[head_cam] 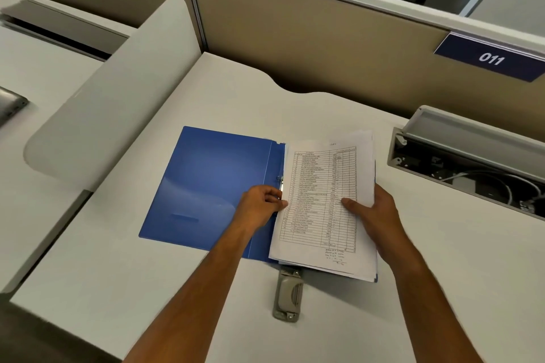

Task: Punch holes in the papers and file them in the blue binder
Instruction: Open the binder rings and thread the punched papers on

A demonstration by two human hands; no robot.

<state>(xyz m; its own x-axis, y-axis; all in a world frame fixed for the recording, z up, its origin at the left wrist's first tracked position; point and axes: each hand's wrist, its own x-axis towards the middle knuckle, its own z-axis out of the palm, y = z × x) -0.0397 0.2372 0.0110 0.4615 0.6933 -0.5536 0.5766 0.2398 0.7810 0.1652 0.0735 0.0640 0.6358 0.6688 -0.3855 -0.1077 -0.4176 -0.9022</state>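
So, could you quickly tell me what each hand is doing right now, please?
Left hand: fingers pinched at the papers' left edge, by the blue binder's rings.
Right hand: closed on the papers' right edge, thumb on top.

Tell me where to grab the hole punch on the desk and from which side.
Grip the hole punch across its narrow body, at the near end, coming from above. Its far end is tucked under the papers, so only the near part is free.

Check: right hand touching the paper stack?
Touching. Head view: the right hand grips the right edge of the paper stack, thumb pressed flat on the top sheet, fingers hidden beneath.
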